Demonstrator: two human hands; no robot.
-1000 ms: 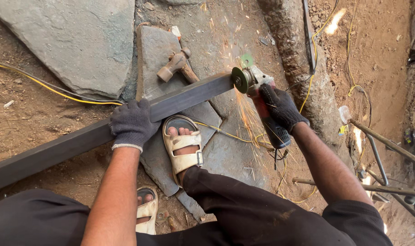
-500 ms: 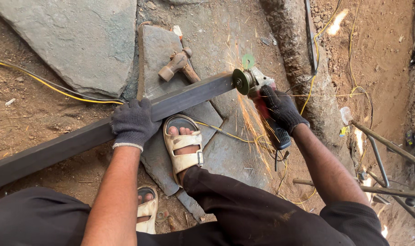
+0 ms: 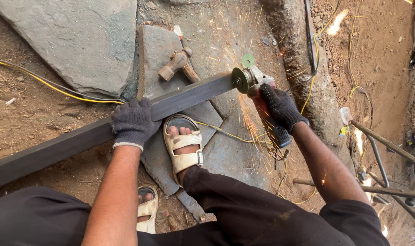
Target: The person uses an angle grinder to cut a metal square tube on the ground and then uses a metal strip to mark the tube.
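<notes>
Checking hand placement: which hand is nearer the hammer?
Left. The left hand grips the steel tube just below-left of the hammer; the right hand holds the angle grinder farther off, past the tube's end.

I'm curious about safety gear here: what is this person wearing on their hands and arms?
Both the left hand and the right hand wear dark grey knitted work gloves; the left one shows a pale cuff edge. The forearms are bare, with no sleeves in view.

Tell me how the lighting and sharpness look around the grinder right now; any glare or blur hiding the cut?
Head view: mostly even shade, sharp on both gloved hands; bright sun patches blow out at the top right and right edge. Sparks streak as motion-blurred lines, partly veiling the ground below the grinder disc, but the steel bar end stays readable. Right hand, left hand.
</notes>
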